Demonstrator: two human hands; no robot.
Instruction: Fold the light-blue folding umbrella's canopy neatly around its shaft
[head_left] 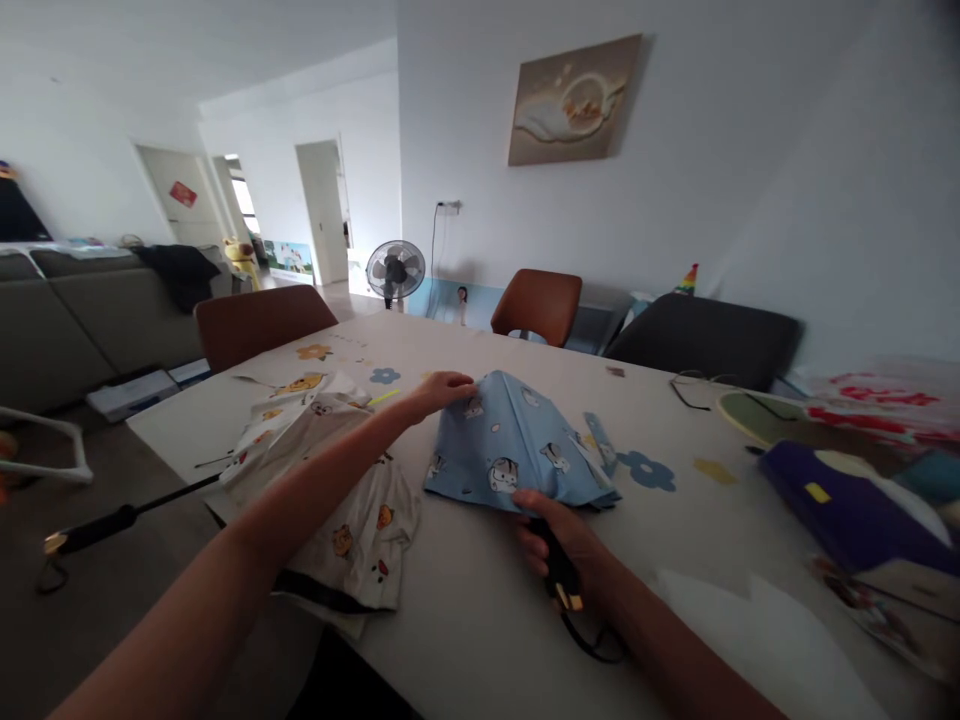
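A blue folding umbrella (517, 440) with white cartoon cats is held partly collapsed over the table, its cloth hanging loose in folds. Its black handle, with a gold-coloured end and a dark wrist loop, is in my right hand (559, 535), whose thumb presses on the cloth's lower edge. At the upper left of the cloth, my left hand (444, 390) has its fingers closed on the fabric; the thumb is mostly hidden. Left of it, partly behind my left forearm, lies a cream umbrella (300, 440) with cartoon bears, its black shaft and handle sticking out past the table edge.
The white table (450, 600) carries flower decals. At its right are a purple box-like item (847, 510), eyeglasses (694, 390) and a plastic bag (892, 395). Brown chairs (536, 305), a dark chair (705, 340) and a fan (396, 270) stand beyond.
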